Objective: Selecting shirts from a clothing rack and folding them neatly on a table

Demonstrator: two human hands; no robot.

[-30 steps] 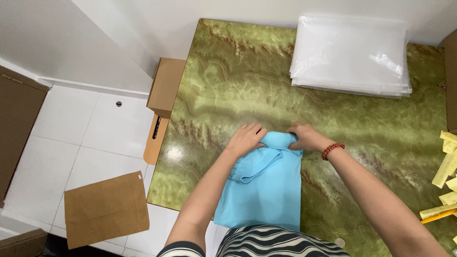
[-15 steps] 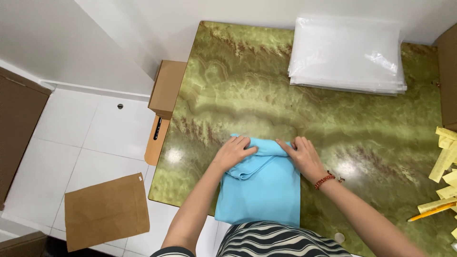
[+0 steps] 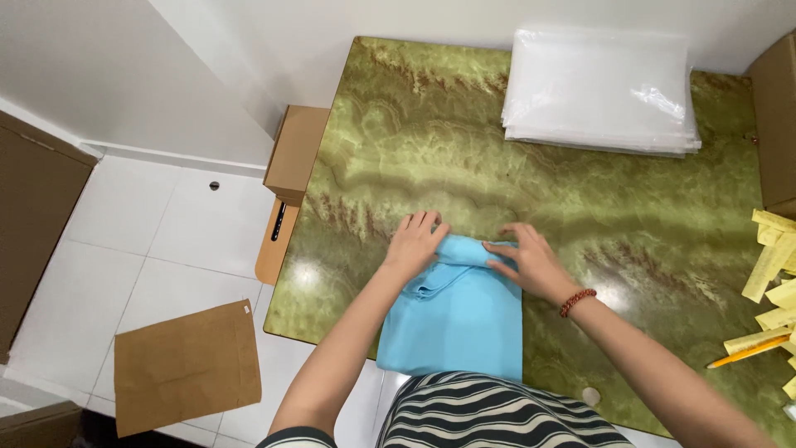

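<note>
A light blue folded garment (image 3: 458, 319) lies at the near edge of a green marbled table (image 3: 464, 166), its lower part hanging over the edge. My left hand (image 3: 414, 242) rests flat on the garment's top left corner, fingers spread. My right hand (image 3: 524, 261) presses on the folded-over top edge at the right, fingers pointing left. A red bead bracelet (image 3: 577, 301) circles my right wrist. Neither hand grips the cloth; both lie on it.
A stack of clear plastic bags (image 3: 599, 91) lies at the table's far right. Yellow paper strips (image 3: 773, 274) and an orange pencil (image 3: 748, 352) sit at the right edge. Cardboard boxes (image 3: 292, 162) stand left of the table; a brown paper envelope (image 3: 186, 365) lies on the white tiled floor.
The top of the garment has been folded down toward me. Both hands moved nearer along the cloth and now press the fold flat.
</note>
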